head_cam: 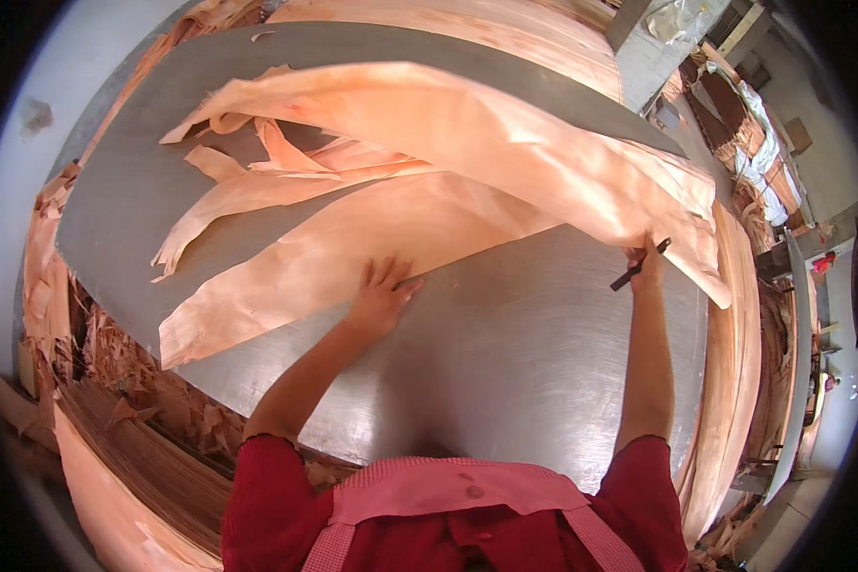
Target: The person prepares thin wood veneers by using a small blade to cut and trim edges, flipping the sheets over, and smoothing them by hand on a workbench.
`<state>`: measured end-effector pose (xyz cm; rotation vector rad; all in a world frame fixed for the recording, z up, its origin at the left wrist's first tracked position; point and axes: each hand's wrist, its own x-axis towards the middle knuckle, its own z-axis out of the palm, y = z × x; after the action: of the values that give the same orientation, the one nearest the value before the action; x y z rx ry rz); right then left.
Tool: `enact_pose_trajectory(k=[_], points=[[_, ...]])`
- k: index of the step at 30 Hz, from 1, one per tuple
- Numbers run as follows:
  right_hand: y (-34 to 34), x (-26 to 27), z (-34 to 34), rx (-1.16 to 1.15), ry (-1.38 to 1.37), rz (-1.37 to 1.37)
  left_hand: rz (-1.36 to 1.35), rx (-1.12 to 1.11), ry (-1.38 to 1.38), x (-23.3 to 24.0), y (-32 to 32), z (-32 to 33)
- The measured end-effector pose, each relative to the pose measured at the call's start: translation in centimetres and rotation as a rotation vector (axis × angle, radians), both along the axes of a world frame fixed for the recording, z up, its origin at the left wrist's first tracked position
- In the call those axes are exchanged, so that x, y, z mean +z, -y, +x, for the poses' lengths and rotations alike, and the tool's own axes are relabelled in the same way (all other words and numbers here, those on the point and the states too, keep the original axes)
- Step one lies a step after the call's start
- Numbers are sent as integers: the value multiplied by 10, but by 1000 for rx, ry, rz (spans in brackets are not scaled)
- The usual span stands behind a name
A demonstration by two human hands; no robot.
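Note:
My left hand [384, 294], fingers spread, rests on the lower strip of thin wood veneer [314, 257], close to its near edge. In my right hand [648, 267] is a dark, narrow, flat hand tool [630, 274]; whether it is a knife I cannot tell. The same hand is at the near edge of a large wavy veneer sheet [472, 143], its fingertips partly hidden there. This sheet arches over the far side and overlaps the lower strip. Torn veneer pieces [236, 200] lie between the two. All of it lies on a smooth grey metal-topped table [486, 336].
Stacked veneer sheets [733, 372] line the table's right edge, with more beyond the far edge [465, 21]. Veneer scraps [136, 357] and a dark-edged veneer stack [150, 457] lie at the lower left. A grey pillar [658, 50] stands at the far right.

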<state>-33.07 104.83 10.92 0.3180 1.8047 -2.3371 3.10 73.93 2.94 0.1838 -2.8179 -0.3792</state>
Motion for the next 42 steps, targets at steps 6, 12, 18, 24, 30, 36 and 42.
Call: enact_pose_trajectory(k=[6, 12, 18, 24, 30, 36, 42], points=[[-21, 79, -27, -26, 95, -152, -73, -106, 95, -11, 59, -51], [-27, 119, -8, 105, 126, -210, -218, -232, 132, -8, 177, -111], [-7, 111, 77, 59, 145, -52, 158, 401, -530, 2, 299, -183], [-7, 41, 155, -17, 339, 18, 1212, 637, -738, -23, 291, -160], [-28, 11, 176, -59, 267, 14, 1770, 221, -1083, 3, 246, -85], [-36, 41, 199, -22, 205, -98, 1690, -107, -1110, 62, 219, -1], [-64, 52, 206, 97, 165, -256, 1794, -140, -1196, 147, 224, 51]])
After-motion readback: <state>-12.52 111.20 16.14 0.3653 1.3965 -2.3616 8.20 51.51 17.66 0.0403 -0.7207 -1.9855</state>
